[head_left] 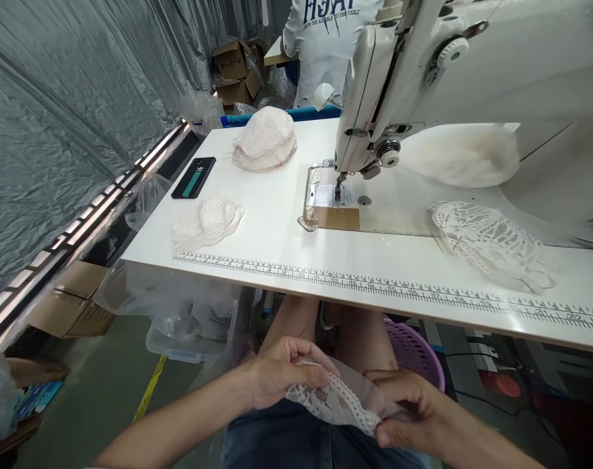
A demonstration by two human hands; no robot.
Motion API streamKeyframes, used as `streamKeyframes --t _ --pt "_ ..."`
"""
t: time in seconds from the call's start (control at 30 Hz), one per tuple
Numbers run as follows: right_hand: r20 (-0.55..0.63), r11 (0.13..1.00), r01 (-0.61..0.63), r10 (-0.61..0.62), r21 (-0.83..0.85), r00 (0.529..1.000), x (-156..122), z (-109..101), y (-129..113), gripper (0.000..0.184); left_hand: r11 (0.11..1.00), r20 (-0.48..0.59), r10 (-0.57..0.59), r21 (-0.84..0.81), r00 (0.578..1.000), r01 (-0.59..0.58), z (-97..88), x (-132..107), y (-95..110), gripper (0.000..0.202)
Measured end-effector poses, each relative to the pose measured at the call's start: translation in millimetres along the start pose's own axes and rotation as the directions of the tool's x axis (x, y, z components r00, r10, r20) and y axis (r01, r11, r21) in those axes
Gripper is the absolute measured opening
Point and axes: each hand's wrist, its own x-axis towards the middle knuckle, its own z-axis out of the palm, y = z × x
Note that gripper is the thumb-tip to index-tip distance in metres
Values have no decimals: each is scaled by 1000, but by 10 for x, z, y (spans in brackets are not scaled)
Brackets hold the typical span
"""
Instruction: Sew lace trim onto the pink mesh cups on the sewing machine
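Nearest, above the person's lap (287, 436), a strip of white lace (338, 400) spans two hands. The left hand (281, 376) pinches one end, thumb pressed against bent fingers; the right hand (418, 409) has the other end nipped between thumb and fingers. Beyond, on a white table (272, 218), stand a sewing machine (472, 71) and, to its left, a phone (195, 178) near a lace piece (212, 220).
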Motion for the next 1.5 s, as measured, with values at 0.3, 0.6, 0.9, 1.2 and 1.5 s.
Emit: streamKeyframes --t 0.3,0.6,0.9,1.2,1.5 --pt "-182 987 -155 147 -33 972 105 102 -6 33 950 -66 65 309 996 -41 34 24 70 43" --pt "-210 992 -122 111 -43 971 128 149 8 33 862 3 146 491 989 -129 -15 41 3 40" --pt "-206 976 -78 35 -204 978 85 71 42 29 750 64 256 616 965 -240 13 -2 31 22" --pt "-260 966 -85 20 -242 965 161 132 -30 29 650 84 310 708 947 -276 14 -35 2 31" --pt "-252 981 -127 87 -149 964 182 130 -20 34 680 78 304 680 949 -274 25 19 -4 42"
